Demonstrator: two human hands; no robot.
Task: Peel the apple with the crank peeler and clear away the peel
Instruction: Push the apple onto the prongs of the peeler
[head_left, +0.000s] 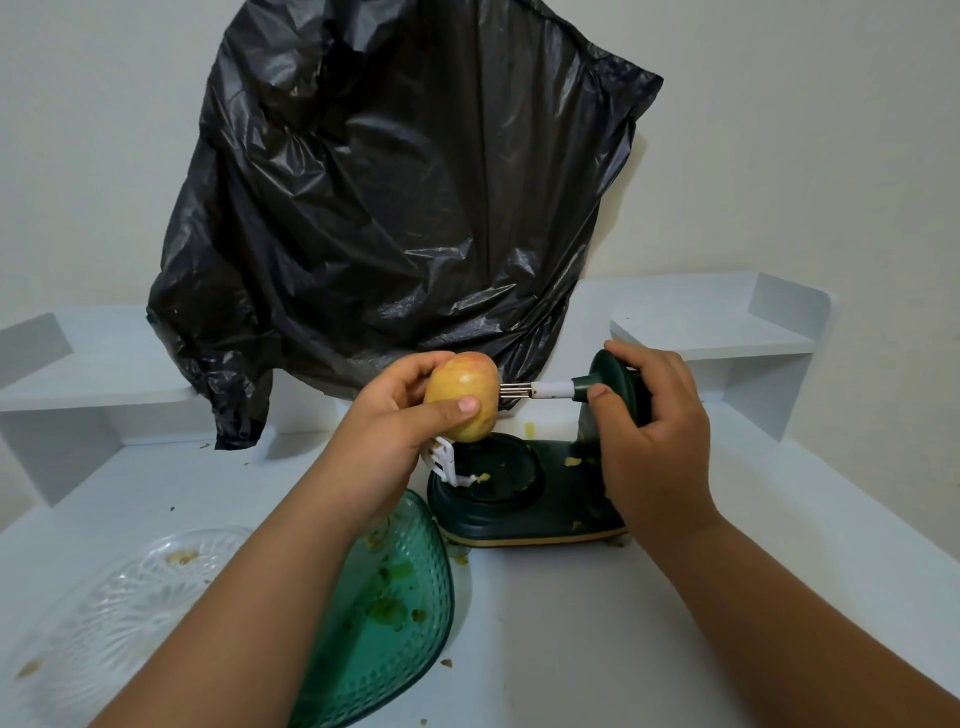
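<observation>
My left hand (395, 431) grips a yellow-red unpeeled apple (462, 387), held against the metal prongs (515, 391) of the dark green crank peeler (524, 499). The prongs stick out of a white shaft and touch the apple's right side. My right hand (660, 431) is closed around the peeler's round green upper housing (615, 379). The white blade arm (444, 460) sits just under the apple. Small scraps of peel lie on the peeler's base.
A black plastic bag (395, 208) hangs on the wall behind. A green glass dish (395, 613) with peel bits lies under my left forearm, and a clear glass plate (130, 597) is at the lower left. White shelves (717, 332) flank the white table (571, 623).
</observation>
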